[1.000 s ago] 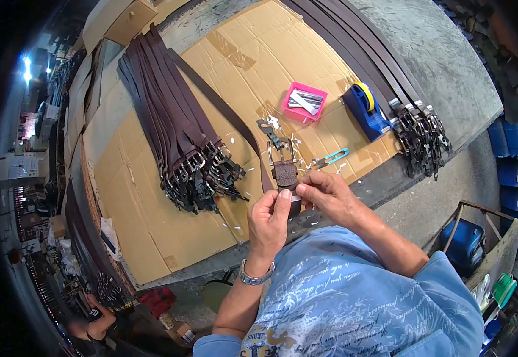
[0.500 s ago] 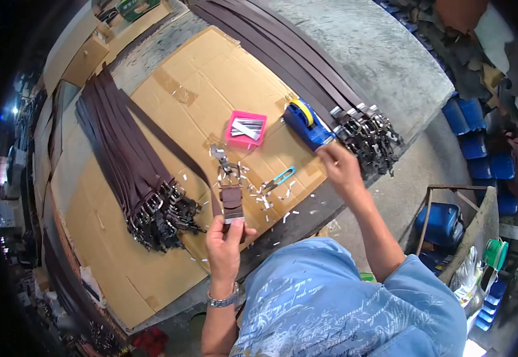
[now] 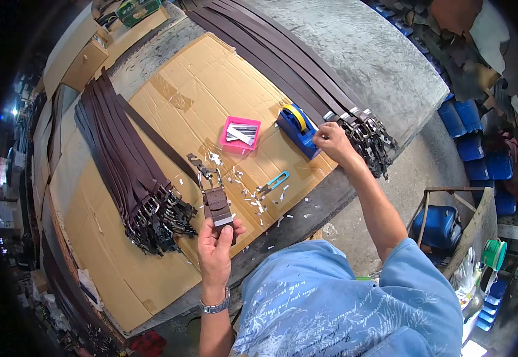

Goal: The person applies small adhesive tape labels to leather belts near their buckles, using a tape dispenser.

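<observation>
My left hand (image 3: 217, 241) grips a dark brown belt (image 3: 216, 200) close to its buckle, thumb on top, with a small white strip (image 3: 223, 221) lying across the leather by the thumb. The belt's strap runs back up and left over the cardboard. At the blue tape dispenser (image 3: 297, 135) with its yellow roll, my right hand (image 3: 331, 141) is at the front end, fingers pinched together; whatever they hold is too small to make out. Between the hands lie a pink tray (image 3: 240, 150) of white and dark strips and blue thread snips (image 3: 274, 182).
One bundle of brown belts (image 3: 122, 154) lies on the left, another (image 3: 282, 53) along the back and right, buckles toward me. Cut white scraps litter the cardboard sheet (image 3: 202, 77). Blue containers (image 3: 440, 226) stand on the floor at right, beyond the table edge.
My left hand has shifted slightly left and down, and the belt's buckle end now tilts left. My right hand has moved up slightly, staying pinched beside the tape dispenser.
</observation>
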A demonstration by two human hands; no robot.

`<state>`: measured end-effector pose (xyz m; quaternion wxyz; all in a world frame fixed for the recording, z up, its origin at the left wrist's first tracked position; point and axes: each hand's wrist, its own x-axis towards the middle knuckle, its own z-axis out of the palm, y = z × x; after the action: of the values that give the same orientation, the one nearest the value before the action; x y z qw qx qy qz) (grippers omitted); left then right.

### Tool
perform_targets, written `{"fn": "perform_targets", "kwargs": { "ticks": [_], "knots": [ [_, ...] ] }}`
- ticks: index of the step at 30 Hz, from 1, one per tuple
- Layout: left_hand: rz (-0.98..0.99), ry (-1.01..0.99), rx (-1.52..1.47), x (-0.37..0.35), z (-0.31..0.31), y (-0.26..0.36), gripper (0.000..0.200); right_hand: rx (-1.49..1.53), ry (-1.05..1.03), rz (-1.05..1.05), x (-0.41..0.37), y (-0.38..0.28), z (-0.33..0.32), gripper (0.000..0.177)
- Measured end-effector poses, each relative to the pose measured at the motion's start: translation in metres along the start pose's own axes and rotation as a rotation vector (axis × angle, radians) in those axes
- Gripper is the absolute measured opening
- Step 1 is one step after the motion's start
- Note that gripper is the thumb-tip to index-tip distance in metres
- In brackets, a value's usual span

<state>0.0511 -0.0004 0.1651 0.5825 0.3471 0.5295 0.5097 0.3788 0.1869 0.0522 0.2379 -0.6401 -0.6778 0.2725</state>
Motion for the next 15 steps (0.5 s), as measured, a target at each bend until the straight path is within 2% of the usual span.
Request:
{"fn": "perform_targets", "kwargs": {
  "ticks": [2, 4, 7, 12, 14, 15],
  "knots": [
    [0.011, 0.002, -0.004, 0.0, 0.0, -0.001, 0.02, 0.048, 0.018, -0.037, 0.001, 0.001, -0.002, 0.029],
    [0.02, 0.006, 0.0, 0.0, 0.002, -0.001, 0.021, 0.096, 0.035, 0.136, -0.007, -0.024, -0.016, 0.028],
    [0.025, 0.011, 0.016, 0.001, 0.003, -0.002, 0.021, 0.202, 0.003, 0.248, -0.015, -0.037, -0.026, 0.026],
    [0.013, 0.001, 0.028, 0.002, 0.006, -0.002, 0.022, 0.253, 0.086, 0.205, -0.038, -0.031, -0.018, 0.021],
    [0.001, 0.017, 0.022, 0.002, 0.009, 0.0, 0.021, 0.557, 0.202, 0.268, -0.046, -0.024, -0.007, 0.026],
    [-0.002, 0.021, 0.022, 0.003, 0.01, 0.0, 0.021, 0.598, 0.159, 0.276, -0.046, -0.009, 0.0, 0.029]
  ]
}}
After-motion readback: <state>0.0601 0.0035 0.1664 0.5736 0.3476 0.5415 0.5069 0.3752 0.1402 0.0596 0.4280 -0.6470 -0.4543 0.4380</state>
